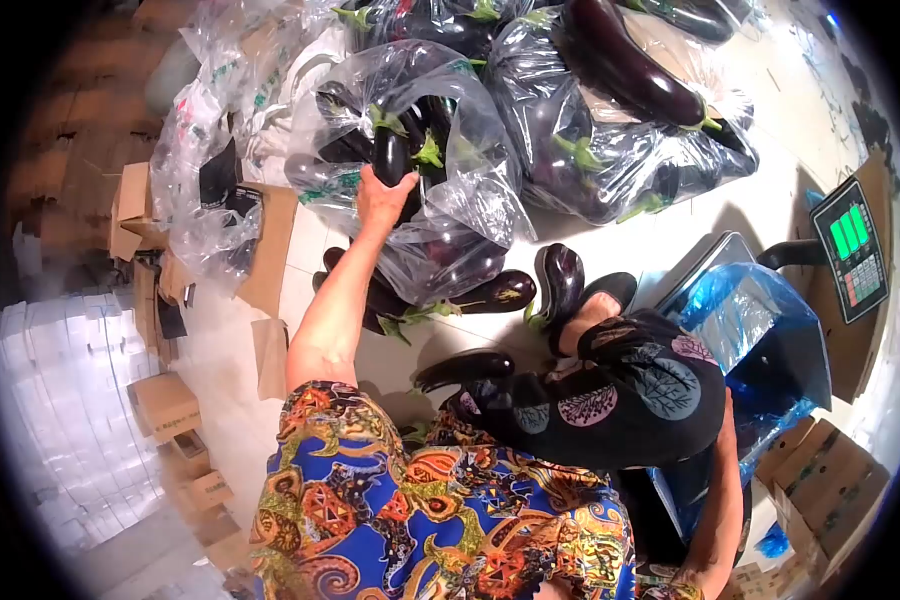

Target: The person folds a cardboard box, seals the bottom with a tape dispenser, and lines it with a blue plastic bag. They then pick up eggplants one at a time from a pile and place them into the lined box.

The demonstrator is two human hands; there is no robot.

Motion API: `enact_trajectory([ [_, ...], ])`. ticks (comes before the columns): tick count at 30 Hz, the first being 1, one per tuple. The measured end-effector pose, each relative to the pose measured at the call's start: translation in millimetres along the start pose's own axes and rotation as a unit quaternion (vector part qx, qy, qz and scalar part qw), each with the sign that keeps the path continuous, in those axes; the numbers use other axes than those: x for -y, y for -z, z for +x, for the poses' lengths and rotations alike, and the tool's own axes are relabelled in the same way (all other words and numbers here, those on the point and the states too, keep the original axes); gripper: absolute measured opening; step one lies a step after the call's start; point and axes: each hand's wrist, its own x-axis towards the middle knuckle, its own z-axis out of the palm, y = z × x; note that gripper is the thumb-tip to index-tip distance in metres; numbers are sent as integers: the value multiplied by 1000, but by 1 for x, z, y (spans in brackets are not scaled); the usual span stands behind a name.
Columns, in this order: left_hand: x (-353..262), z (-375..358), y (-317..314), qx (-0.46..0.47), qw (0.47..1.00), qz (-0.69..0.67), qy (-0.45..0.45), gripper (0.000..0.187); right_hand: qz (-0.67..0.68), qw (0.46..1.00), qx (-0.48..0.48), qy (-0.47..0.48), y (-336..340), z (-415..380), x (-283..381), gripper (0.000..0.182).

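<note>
Wrapping a snug grip around 1 eggplant [391, 155], the left hand [385, 198] is holding it inside the rim of a clear plastic bag [485, 215]. Loose eggplants [495, 293] are lying on the floor [620, 250] along the bag's near edge. The right hand [727, 412] is mostly hiding behind the knee [670, 390]; I cannot tell its grip.

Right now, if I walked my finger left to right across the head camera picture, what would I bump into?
White stack → left hand → eggplant just left of the black shoe → black shoe → blue plastic → display with green digits.
</note>
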Motion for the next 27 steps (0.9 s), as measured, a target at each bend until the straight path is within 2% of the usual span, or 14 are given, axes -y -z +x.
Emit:
enact_trajectory([
  [4, -18, -23, 15, -3, 985, 32, -171, 74, -83, 996, 14, 16, 9, -14, 3, 32],
  [7, -32, -30, 44, 36, 968, -84, -234, 75, -107, 991, 64, 44, 14, -6, -9, 27],
  [9, -37, -32, 68, 117, 939, -233, -223, 78, -147, 979, 97, 98, 20, -2, -14, 22],
  [11, -49, -39, 97, 163, 926, -287, -184, 75, -214, 952, 133, 175, 36, -9, 35, 17],
  [12, -54, -44, 104, 143, 924, -312, -168, 71, -180, 936, 94, 289, 38, -1, 19, 17],
  [13, -67, -56, 105, 124, 894, -409, -133, 71, -204, 924, 109, 305, 44, -9, 49, 16],
  [15, -82, -64, 113, 206, 751, -627, -25, 72, -213, 926, 109, 291, 49, -5, 55, 15],
  [17, -96, -66, 123, 378, 596, -709, -18, 81, -82, 974, 76, 199, 54, -38, 125, 17],
  [19, -113, -70, 119, 476, 488, -731, -14, 92, -173, 969, 79, 155, 69, -44, 142, 22],
  [20, -119, -73, 116, 461, 541, -703, -29, 94, -132, 976, 68, 160, 74, -47, 145, 26],
  [21, -134, -84, 112, 460, 558, -690, -35, 95, -91, 981, 54, 163, 77, -54, 155, 30],
  [23, -149, -92, 100, 520, 546, -656, -19, 95, -9, 986, 22, 166, 88, -71, 174, 34],
  [25, -168, -105, 90, 576, 517, -633, -2, 100, -14, 982, -31, 186, 100, -89, 191, 34],
  [27, -194, -119, 79, 633, 456, -625, 8, 102, 32, 985, -41, 162, 110, -109, 208, 34],
])
